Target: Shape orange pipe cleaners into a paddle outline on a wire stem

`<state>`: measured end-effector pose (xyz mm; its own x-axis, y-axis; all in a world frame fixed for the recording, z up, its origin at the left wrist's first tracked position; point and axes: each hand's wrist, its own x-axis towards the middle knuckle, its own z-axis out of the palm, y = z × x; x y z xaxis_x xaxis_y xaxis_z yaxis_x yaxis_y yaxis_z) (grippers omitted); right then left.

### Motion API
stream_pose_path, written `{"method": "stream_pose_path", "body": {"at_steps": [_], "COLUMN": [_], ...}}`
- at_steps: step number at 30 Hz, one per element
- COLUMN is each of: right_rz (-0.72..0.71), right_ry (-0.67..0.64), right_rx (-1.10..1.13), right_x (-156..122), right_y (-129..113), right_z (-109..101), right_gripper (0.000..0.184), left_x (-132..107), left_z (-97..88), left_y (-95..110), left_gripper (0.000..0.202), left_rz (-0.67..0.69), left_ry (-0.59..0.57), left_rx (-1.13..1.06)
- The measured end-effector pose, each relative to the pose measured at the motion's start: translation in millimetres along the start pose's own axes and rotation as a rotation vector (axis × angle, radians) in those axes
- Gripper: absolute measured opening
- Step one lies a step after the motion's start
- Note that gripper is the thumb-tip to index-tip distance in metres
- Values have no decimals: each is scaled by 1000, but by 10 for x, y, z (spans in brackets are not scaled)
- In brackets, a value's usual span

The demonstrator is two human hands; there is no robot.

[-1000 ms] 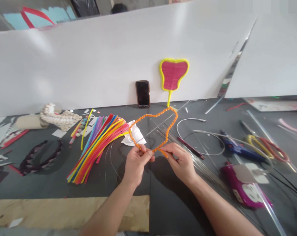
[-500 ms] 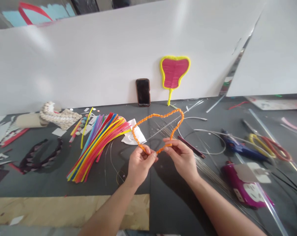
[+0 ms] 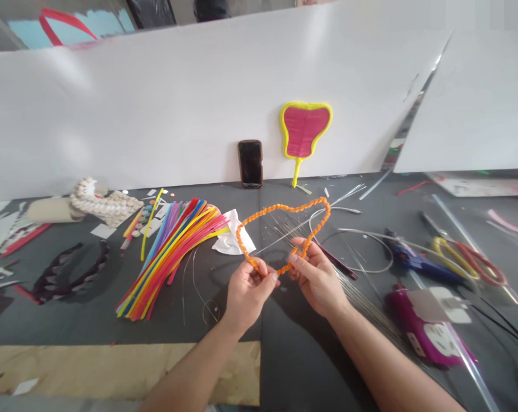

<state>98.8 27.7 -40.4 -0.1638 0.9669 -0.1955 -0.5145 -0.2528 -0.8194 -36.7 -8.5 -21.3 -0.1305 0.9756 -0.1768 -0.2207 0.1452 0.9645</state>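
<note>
Between my two hands an orange twisted loop (image 3: 280,208), bent into a wavy, fan-like outline, is held up above the dark table. My left hand (image 3: 249,293) pinches its lower left part between thumb and fingers. At the lower right, my right hand (image 3: 317,279) is closed on the loop, where a short orange end (image 3: 293,252) sticks up by the thumb. Parts of the loop are hidden behind my fingers. A finished-looking fan shape (image 3: 305,130), magenta with a yellow rim and handle, leans against the white board behind.
Left lie a bundle of coloured strips (image 3: 168,257), a dark braided band (image 3: 56,280) and a pale braided piece (image 3: 106,206). A phone (image 3: 250,163) leans on the board. Right are wires (image 3: 370,312), a blue glue gun (image 3: 422,260), scissors (image 3: 482,263) and a magenta power strip (image 3: 417,326).
The orange loop has shifted slightly right and down in view, and its lower right side has tilted. My right fingers have changed their hold near the short end; my left hand still pinches it.
</note>
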Motion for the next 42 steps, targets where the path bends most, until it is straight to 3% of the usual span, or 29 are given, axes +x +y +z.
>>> {"method": "stream_pose_path", "body": {"at_steps": [9, 16, 22, 32, 42], "right_rz": [10, 54, -64, -152, -168], "right_ry": [-4, -84, -137, -75, -69], "right_rx": [70, 100, -102, -367, -409], "right_x": [-11, -10, -16, -15, -35], "right_y": [-2, -17, -12, -31, -59], "right_z": [-14, 7, -27, -13, 11], "right_gripper": [14, 14, 19, 23, 25], "left_x": [-15, 53, 84, 93, 95], "left_z": [10, -52, -87, -90, -92], "left_y": [-5, -29, 17, 21, 13], "left_gripper": [26, 25, 27, 27, 27], "left_rz": [-48, -65, -119, -115, -113], "left_ry": [-21, -55, -51, -35, -32], "left_rx": [-61, -198, -305, -304, -291]}}
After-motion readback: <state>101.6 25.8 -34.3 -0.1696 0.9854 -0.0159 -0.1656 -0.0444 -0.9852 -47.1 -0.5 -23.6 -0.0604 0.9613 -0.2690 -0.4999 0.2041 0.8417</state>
